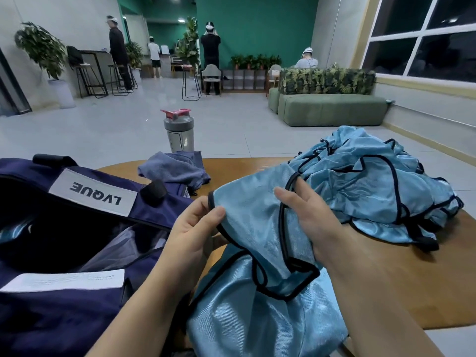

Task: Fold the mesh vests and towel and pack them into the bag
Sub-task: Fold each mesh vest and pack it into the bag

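A person's left hand (192, 228) pinches the black-trimmed edge of a light blue mesh vest (255, 274) between thumb and fingers, while the right hand (306, 220) grips the same vest further along, its fingers hooked through a trimmed opening. The vest hangs between the two hands, unfolded, its lower part draping over the near edge of a round wooden table (412, 287).

On the table just beyond the right hand lies a heap of more blue mesh vests (386, 191), tangled and not folded, with the held vest touching the heap. At the table's left side sits a navy bag (72, 318) with its zip open and a white label reading "LVQUE"; a glimpse of blue fabric shows inside it, though what it is cannot be told. A crumpled blue-grey towel (177, 168) rests at the table's far edge, just beside the bag. Behind the towel stands a grey shaker bottle (179, 132) with a red flip lid, upright.

Beyond the table, a green sofa (329, 109) stands under the windows, and several people stand or sit by stools and potted plants at the far wall.
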Tool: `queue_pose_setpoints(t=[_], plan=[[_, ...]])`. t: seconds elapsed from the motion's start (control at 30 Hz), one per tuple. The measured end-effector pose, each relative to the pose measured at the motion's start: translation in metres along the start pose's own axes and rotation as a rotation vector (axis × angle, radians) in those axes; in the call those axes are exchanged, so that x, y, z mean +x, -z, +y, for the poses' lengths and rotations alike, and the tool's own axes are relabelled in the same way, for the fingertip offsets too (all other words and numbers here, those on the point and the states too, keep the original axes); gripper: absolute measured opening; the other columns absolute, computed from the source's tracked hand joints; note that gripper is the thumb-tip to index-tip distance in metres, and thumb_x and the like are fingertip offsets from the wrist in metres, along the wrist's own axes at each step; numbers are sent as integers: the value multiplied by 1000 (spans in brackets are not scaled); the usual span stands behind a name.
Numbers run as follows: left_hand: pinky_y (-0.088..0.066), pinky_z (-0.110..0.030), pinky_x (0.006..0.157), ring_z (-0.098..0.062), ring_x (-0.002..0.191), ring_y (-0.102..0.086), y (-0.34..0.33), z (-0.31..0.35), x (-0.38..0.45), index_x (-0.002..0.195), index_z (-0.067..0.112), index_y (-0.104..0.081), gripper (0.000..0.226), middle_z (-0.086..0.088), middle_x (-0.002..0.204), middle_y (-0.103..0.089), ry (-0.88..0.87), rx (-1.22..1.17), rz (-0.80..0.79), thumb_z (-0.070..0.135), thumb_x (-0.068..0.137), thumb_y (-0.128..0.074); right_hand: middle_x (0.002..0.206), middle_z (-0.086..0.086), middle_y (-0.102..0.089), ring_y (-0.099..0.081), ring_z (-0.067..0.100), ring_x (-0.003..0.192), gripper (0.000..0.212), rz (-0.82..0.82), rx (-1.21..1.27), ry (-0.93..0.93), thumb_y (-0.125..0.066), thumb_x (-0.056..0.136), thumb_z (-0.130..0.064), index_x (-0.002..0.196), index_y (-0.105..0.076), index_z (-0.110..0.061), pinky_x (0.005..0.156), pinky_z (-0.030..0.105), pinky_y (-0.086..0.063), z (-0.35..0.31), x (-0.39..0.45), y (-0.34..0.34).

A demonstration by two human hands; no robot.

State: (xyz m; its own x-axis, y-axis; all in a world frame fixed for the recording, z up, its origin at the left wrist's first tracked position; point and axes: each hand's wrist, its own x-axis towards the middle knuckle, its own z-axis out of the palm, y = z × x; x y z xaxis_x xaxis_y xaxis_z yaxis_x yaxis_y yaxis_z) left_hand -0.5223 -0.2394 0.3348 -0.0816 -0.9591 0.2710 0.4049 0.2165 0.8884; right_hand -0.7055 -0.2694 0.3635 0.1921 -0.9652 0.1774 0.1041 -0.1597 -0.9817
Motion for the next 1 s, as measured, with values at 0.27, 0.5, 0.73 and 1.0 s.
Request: queue_pose_setpoints(t=[0.27,0.5,0.73,1.0], plan=[[-55,-32,53,-24,78,-67,-3,1,-3,133,34,-46,70,-7,104,-67,101,60,-100,3,72,-61,99,-13,-72,-65,-1,95,39,-99,-196,-90,-70,73,-43,106,-65,-23,85,24,-43,0,-4,11],[-48,-27,43,-20,65,-62,-6,8,13,143,48,-23,93,4,87,-69,124,302,-46,-18,81,-44,81,2,-64,-57,17,79,18,-298,-332,-99,-75,65,-42,70,-70,-26,84,33,-42,7,-10,7],[-46,-30,51,-23,60,-55,-8,12,15,128,24,-48,71,-16,103,-58,386,140,57,56,67,-64,95,-11,-73,-68,9,92,24,-144,-140,-42,-66,85,-16,92,-71,-38,85,27,-52,3,-6,8],[-56,-37,73,-26,79,-68,-17,3,13,146,31,-21,89,-12,83,-71,151,225,102,-17,79,-53,104,-28,-68,-67,-3,92,53,-79,-11,-12,-54,90,1,105,-56,-49,73,15,-53,11,-4,4]])
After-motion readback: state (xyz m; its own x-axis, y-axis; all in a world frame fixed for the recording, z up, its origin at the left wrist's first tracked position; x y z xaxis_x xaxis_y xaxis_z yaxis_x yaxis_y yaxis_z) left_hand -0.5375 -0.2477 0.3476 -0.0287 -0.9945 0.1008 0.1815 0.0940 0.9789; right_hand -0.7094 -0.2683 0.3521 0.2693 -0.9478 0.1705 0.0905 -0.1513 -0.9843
